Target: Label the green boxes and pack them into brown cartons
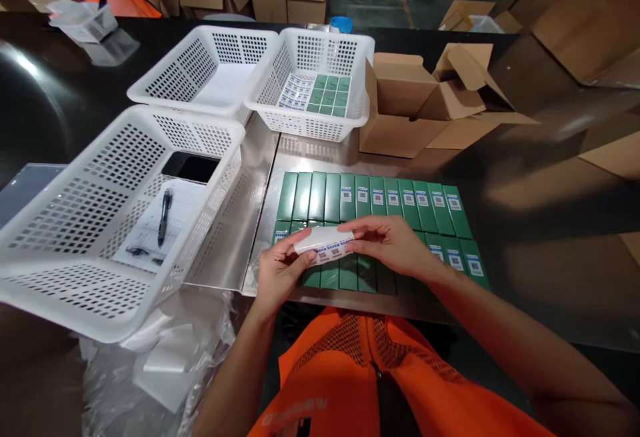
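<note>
Between my two hands is a curled white strip of stickers (327,244) printed with QR codes. My left hand (280,270) pinches its left end, and my right hand (387,244) pinches the right end. Beneath the strip, rows of small green boxes (317,197) lie side by side on the metal table (310,154). Several boxes in the back row, towards the right, bear a QR sticker (377,197), while those at the left of that row show plain green tops. My hands and the strip hide part of the front row.
A white basket (307,120) behind the boxes holds sticker sheets (295,92) and green boxes. Left of it stand another basket (150,94) with paper and a nearer one (80,290) with a phone (193,167) and pen (164,217). An open carton (400,134) stands back right; crumpled plastic (165,357) hangs front left.
</note>
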Demonstrator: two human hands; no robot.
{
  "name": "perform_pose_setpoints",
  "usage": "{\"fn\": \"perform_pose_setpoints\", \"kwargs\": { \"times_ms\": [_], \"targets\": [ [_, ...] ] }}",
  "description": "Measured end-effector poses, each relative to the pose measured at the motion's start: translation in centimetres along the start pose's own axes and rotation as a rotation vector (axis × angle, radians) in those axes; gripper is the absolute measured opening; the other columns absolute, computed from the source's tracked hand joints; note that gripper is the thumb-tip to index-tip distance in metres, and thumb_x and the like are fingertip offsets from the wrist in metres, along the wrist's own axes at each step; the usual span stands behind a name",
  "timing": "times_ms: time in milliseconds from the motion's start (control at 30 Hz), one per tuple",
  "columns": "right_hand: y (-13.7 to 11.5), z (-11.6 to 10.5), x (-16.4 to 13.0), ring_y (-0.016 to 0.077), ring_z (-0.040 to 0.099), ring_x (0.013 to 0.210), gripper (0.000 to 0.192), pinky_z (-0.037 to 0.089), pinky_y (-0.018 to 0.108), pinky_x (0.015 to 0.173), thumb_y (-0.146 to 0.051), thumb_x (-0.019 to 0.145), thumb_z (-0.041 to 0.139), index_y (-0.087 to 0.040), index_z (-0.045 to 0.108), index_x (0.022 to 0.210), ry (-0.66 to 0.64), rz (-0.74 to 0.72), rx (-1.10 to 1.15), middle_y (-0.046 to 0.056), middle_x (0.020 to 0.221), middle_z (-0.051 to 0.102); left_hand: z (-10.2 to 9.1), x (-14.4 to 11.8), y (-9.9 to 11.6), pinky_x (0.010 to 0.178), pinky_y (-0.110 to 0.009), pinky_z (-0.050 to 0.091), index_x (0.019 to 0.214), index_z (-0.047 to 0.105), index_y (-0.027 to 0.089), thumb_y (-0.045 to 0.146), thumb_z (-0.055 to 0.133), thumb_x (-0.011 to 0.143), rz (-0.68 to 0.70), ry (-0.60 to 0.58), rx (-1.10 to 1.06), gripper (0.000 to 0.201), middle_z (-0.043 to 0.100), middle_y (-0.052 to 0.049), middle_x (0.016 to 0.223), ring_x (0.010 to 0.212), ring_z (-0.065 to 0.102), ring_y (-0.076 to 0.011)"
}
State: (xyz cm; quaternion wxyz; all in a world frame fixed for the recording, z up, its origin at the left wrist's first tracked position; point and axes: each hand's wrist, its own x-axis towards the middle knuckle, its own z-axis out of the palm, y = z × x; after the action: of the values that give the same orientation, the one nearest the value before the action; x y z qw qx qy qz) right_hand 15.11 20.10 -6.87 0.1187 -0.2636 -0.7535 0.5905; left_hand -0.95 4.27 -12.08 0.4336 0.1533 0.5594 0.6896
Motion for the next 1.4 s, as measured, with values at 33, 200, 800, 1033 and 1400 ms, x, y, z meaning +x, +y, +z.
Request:
{"fn": "perform_pose_setpoints", "kwargs": {
  "times_ms": [33,200,800,1033,1400],
  "targets": [
    [-0.1,-0.1,-0.1,0.0180,0.071,0.072,0.029,0.059,0.030,0.067,-0.038,0.079,0.078,-0.022,0.078,0.103,0.023,-0.007,-0.044,0.003,0.082,0.076,0.1,0.0,0.0,0.073,-0.029,0.060,0.100,0.078,0.019,0.034,0.093,0.059,-0.006,0.009,0.006,0.046,0.079,-0.006,0.083,0.074,0.073,-0.0183],
    [-0.5,-0.1,-0.7,0.0188,0.070,0.076,0.011,0.056,0.030,0.068,-0.030,0.086,0.071,-0.026,0.080,0.090,0.132,-0.110,-0.270,0.003,0.085,0.076,0.4,0.1,-0.3,0.055,-0.024,0.054,0.079,0.076,0.019,0.043,0.088,0.065,0.086,0.093,0.134,0.030,0.072,-0.001,0.065,0.053,0.064,-0.0143],
    [-1.7,-2.4,5.0,0.0163,0.063,0.077,0.018,0.053,0.032,0.072,-0.038,0.085,0.072,-0.021,0.066,0.086,0.177,-0.080,0.001,0.002,0.084,0.067,-0.7,-0.2,-1.3,0.049,-0.024,0.030,0.051,0.055,0.017,0.055,0.074,0.079,0.254,0.091,0.276,0.051,0.044,0.003,0.049,0.049,0.036,-0.0092],
    [-0.3,-3.1,11.4,0.0143,0.057,0.055,0.052,0.039,0.022,0.047,-0.010,0.076,0.077,-0.025,0.050,0.118,0.159,0.340,-0.008,-0.007,0.062,0.057,-1.3,-0.1,-1.3,0.049,-0.022,0.030,0.051,0.052,0.016,0.051,0.073,0.081,0.317,0.006,0.278,0.051,0.043,0.004,0.048,0.048,0.036,-0.0082],
    [1.0,-2.4,12.0,0.0218,0.061,0.072,0.062,0.042,0.030,0.061,-0.030,0.063,0.086,-0.023,0.050,0.112,0.262,0.191,-0.567,0.000,0.083,0.064,-0.9,0.1,-1.2,0.049,-0.022,0.031,0.052,0.056,0.016,0.055,0.072,0.080,0.278,0.059,0.274,0.051,0.044,0.003,0.049,0.049,0.037,-0.0086]
  ]
}}
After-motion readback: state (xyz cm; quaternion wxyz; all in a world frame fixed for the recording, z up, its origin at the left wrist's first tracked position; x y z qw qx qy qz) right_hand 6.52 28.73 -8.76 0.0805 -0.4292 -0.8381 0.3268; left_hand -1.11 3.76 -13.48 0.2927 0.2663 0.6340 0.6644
